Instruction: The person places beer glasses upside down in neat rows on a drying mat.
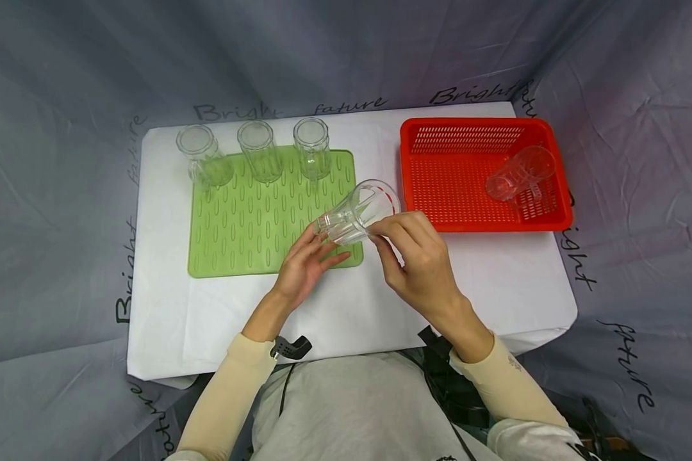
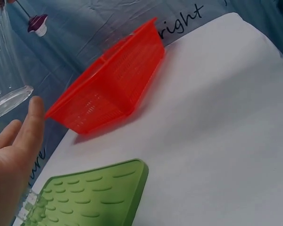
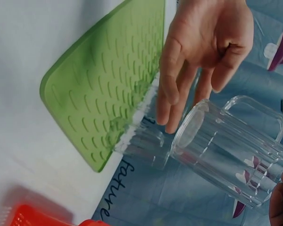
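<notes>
A clear glass mug (image 1: pixel 346 221) with a side handle, seen best in the right wrist view, is held tilted above the table. My right hand (image 1: pixel 418 256) pinches it by the rim between thumb and fingers. At the base end, my left hand (image 1: pixel 304 267) has its palm turned up and its fingers extended; the fingertips are right by the glass. In the right wrist view, the left hand (image 3: pixel 207 52) shows loosely spread fingers close to the thick mug base (image 3: pixel 191 125). Below lies a green ridged mat (image 1: pixel 248 237).
Three more glass mugs stand along the mat's far edge: left (image 1: pixel 204 153), middle (image 1: pixel 259 150) and right (image 1: pixel 312 147). A red perforated basket (image 1: pixel 487 227) sits on the right of the white table (image 1: pixel 346 320), with another glass mug (image 1: pixel 519 173) lying in it. Grey curtains surround the table.
</notes>
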### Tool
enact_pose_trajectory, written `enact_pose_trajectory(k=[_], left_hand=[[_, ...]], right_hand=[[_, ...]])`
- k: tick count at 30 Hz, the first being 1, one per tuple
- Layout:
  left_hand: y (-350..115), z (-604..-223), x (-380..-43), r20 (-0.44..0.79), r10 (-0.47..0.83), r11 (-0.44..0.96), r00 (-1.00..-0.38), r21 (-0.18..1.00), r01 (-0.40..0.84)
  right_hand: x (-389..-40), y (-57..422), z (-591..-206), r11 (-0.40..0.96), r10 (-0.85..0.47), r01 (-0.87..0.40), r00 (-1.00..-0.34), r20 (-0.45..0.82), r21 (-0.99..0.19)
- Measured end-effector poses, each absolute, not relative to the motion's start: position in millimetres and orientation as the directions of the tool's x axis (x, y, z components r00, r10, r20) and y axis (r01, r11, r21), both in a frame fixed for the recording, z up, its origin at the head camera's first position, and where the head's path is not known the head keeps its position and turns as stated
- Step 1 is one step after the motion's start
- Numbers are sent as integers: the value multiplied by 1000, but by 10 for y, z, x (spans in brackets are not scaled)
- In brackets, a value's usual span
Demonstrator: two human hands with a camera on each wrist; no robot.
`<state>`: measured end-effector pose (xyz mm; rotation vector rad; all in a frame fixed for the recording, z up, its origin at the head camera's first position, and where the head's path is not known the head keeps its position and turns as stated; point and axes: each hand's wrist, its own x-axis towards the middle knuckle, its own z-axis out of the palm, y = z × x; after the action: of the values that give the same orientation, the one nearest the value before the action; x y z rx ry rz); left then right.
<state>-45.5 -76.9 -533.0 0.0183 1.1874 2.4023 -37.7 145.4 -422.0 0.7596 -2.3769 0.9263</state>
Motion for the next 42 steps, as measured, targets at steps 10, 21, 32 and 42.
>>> enact_pose_trajectory(k=[10, 21, 32, 42], left_hand=[[-733, -5315, -467, -169, 444, -568, -880, 707, -422], [-700, -5359, -470, -207, 460, -640, -863, 596, -484], [-701, -5386, -480, -222, 477, -688, -851, 509, -518], [-712, -5412, -475, -222, 509, -710, -832, 438, -551]], right_hand=[[-354, 1445, -4222, 620, -321, -640, -735, 598, -454], [-325, 1411, -4226, 597, -336, -662, -718, 609, -452], [-288, 1399, -4213, 583, -355, -677, -710, 609, -449], [-274, 1408, -4211, 558, -378, -703, -689, 619, -441]])
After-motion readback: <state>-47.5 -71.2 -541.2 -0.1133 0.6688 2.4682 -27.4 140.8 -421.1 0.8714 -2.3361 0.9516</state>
